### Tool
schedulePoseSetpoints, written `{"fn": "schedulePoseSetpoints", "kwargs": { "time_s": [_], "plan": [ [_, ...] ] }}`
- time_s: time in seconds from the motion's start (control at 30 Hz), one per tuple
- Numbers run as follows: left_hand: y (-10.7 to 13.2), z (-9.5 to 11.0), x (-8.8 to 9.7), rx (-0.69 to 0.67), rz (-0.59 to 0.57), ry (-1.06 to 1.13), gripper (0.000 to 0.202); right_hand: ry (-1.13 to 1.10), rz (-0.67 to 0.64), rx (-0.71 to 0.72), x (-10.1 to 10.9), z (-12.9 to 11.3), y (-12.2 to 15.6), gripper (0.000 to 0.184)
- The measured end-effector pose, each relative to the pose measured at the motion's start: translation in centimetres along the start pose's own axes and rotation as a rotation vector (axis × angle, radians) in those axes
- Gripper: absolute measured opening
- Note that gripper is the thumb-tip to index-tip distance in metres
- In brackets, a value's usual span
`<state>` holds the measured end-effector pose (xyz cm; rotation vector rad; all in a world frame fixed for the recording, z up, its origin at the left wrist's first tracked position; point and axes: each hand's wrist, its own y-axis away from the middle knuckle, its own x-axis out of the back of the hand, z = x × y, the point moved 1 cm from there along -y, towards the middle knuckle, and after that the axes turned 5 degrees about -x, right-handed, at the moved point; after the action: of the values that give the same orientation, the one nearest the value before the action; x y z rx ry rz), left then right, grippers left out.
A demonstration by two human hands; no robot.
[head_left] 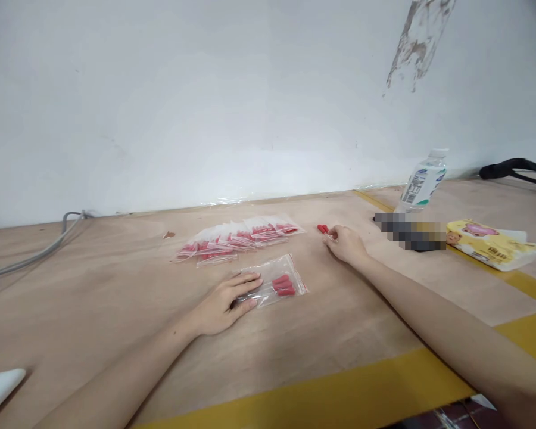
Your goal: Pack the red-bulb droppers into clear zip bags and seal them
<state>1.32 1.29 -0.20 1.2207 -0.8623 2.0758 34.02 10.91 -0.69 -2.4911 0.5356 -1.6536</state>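
My left hand [226, 301] lies flat with its fingers stretched out on the near end of a small clear zip bag [274, 281] that holds a few red pieces [283, 286]. My right hand [346, 243] is farther out on the wooden table [116, 310], fingers curled and pinching at a couple of loose red pieces [323, 229]. A row of several filled clear bags with red pieces [239, 239] lies beyond the left hand, toward the wall.
A plastic water bottle [420, 186] stands at the right rear, with a blurred dark object [411, 232] and a yellow tissue pack [494, 243] beside it. A grey cable [40, 250] runs along the left. Yellow tape [339, 393] marks the near edge. A white object [0, 387] sits at bottom left.
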Motion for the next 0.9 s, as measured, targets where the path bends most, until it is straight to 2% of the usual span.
{"fn": "schedulePoseSetpoints", "kwargs": {
  "time_s": [0.13,0.27,0.37,0.47,0.53,0.7,0.8,0.9],
  "plan": [
    [0.0,0.0,0.0,0.011,-0.011,-0.024,0.041,-0.024,-0.068,-0.022,-0.4,-0.3,0.0,0.026],
    [0.0,-0.2,-0.1,0.001,-0.003,-0.022,0.041,-0.041,-0.140,-0.024,-0.4,-1.2,0.6,0.038],
    [0.1,-0.2,-0.1,-0.003,0.002,-0.012,0.041,-0.122,-0.140,0.045,-0.2,-1.7,1.0,0.038],
    [0.0,-0.1,-0.1,-0.002,0.001,-0.006,0.041,-0.349,-0.151,0.161,-0.2,-2.1,1.6,0.038],
    [0.0,-0.1,-0.2,0.000,0.003,-0.006,0.041,-0.571,-0.222,0.192,-0.4,-2.6,2.3,0.046],
    [0.0,-0.1,-0.2,-0.004,0.004,-0.022,0.041,-1.031,-0.379,0.064,-1.0,-4.3,4.4,0.074],
    [-0.1,0.0,-0.2,0.000,-0.010,-0.039,0.041,-1.138,-0.403,-0.012,-1.4,-5.2,5.2,0.083],
    [-0.1,0.0,-0.1,-0.003,-0.010,-0.047,0.041,-1.191,-0.412,-0.039,-1.8,-5.6,5.7,0.080]
  ]
}}
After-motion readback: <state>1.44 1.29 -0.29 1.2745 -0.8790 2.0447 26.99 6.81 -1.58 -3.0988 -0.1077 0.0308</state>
